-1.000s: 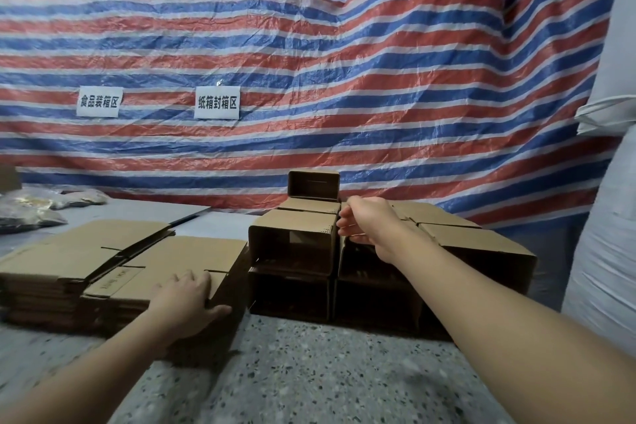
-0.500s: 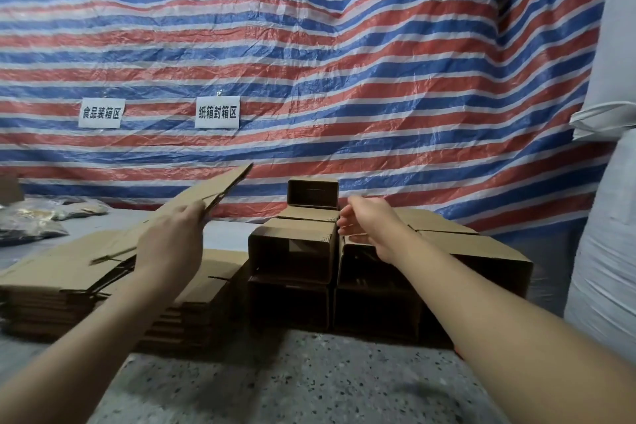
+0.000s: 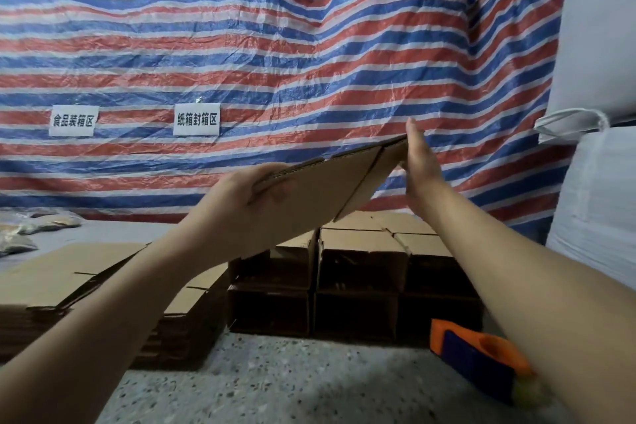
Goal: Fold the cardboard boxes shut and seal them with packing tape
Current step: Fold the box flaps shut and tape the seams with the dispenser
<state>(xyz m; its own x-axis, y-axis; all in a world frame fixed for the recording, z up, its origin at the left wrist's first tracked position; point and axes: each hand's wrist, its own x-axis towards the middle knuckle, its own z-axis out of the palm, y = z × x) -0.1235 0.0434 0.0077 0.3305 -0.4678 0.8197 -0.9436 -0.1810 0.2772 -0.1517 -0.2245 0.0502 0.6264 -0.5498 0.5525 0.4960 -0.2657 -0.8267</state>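
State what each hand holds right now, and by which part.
The left hand grips a flattened cardboard box by its near left edge. The right hand holds nothing; its straight fingers press flat against the box's far right end.

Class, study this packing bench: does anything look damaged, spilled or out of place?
Nothing stands out. The left hand holds a flattened box, the right hand flat against its far edge. The flat stacks and assembled boxes sit tidy; the tape dispenser lies nearby.

striped tarp point(image 3: 309, 55) backdrop, speckled floor point(image 3: 275, 385)
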